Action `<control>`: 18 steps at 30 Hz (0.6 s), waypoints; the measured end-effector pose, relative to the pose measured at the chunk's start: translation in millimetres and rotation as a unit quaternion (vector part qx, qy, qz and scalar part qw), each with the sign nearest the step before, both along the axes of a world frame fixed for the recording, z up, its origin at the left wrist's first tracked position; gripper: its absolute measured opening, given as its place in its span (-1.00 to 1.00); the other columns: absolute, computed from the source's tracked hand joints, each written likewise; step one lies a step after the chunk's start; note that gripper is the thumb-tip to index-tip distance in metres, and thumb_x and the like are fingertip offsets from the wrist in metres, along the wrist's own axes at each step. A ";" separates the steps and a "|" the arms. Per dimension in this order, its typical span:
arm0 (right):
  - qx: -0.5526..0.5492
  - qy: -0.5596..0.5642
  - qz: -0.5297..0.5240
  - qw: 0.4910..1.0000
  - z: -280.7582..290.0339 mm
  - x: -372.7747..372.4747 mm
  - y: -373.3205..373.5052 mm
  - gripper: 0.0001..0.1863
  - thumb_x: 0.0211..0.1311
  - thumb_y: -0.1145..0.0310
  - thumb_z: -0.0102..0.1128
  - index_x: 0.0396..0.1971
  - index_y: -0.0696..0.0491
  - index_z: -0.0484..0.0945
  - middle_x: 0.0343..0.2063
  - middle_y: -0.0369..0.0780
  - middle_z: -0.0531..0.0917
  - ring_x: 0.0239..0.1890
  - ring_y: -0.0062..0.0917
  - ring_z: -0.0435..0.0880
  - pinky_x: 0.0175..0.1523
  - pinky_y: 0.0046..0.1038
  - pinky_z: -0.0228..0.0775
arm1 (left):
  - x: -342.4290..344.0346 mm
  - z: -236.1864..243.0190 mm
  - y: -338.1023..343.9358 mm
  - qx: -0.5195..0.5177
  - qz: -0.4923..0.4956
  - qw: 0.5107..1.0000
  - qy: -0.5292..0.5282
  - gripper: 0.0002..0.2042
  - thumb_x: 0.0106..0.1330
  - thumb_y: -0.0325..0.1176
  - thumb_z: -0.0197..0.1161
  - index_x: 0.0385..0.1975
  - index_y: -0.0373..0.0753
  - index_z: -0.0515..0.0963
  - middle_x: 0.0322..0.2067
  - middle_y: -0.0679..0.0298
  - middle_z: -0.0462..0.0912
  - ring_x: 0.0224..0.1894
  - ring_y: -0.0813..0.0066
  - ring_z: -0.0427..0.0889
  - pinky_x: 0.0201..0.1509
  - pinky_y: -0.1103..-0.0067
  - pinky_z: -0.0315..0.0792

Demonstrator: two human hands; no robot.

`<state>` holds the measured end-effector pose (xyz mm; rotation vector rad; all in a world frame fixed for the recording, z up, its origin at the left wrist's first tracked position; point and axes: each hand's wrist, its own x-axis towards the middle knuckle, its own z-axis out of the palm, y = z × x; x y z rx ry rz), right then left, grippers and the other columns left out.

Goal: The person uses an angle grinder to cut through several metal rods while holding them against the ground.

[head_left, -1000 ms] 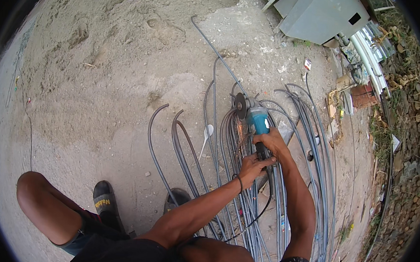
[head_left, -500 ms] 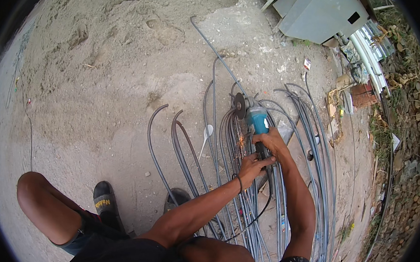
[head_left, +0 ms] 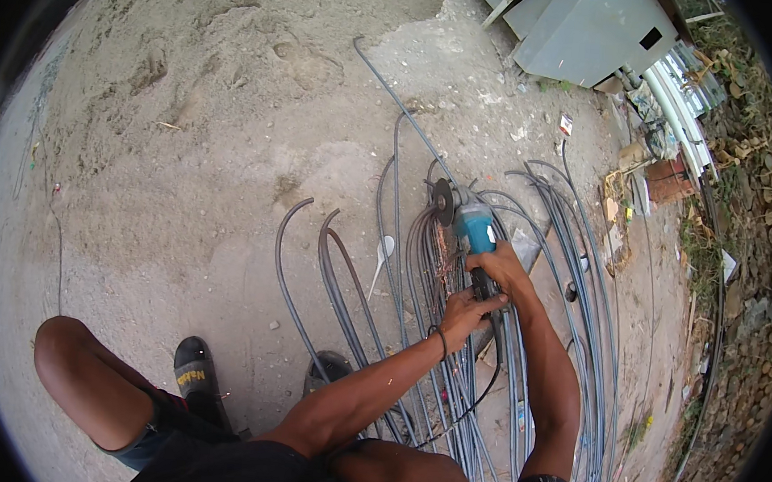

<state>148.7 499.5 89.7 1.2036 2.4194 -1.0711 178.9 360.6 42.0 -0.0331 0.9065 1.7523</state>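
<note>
Both my hands are closed round a teal angle grinder (head_left: 476, 229). My right hand (head_left: 502, 269) grips its body, and my left hand (head_left: 467, 317) wraps the black rear end just below. The dark cutting disc (head_left: 443, 202) stands on edge against the steel rods, at the lower end of a long grey rod (head_left: 402, 103). Orange sparks (head_left: 443, 258) stream from it toward me. Under the tool lies a bundle of bent steel rods (head_left: 419, 243); the exact contact point is hidden by the disc. A black power cord (head_left: 495, 374) hangs in a loop from the grinder.
More long rods (head_left: 582, 255) run along the right. Hooked rod ends (head_left: 291, 212) stick out at the left, near my shoes (head_left: 194, 366). A white spoon-shaped piece (head_left: 385, 248) lies among the rods. A grey metal box (head_left: 588, 36), white pipes (head_left: 677, 114) and a brick (head_left: 670, 180) sit far right.
The whole view has shifted slightly, with the scene a little lower. Sparks still fly from the disc, now also scattered near my left arm and shoe. Both hands keep their grip on the grinder.
</note>
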 end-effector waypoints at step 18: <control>0.018 0.042 0.023 0.999 12.1 6.3 -9.0 -0.40 -0.38 0.18 0.40 -0.27 0.28 0.59 -0.34 0.00 0.69 -0.26 -0.21 0.69 -0.12 -0.32 0.46 | 0.1 0.8 -3.1 -0.006 0.006 0.999 0.046 -0.59 0.20 -0.15 0.47 -0.17 -0.34 0.54 -0.24 0.29 0.61 -0.14 0.52 0.62 -0.05 0.48 0.53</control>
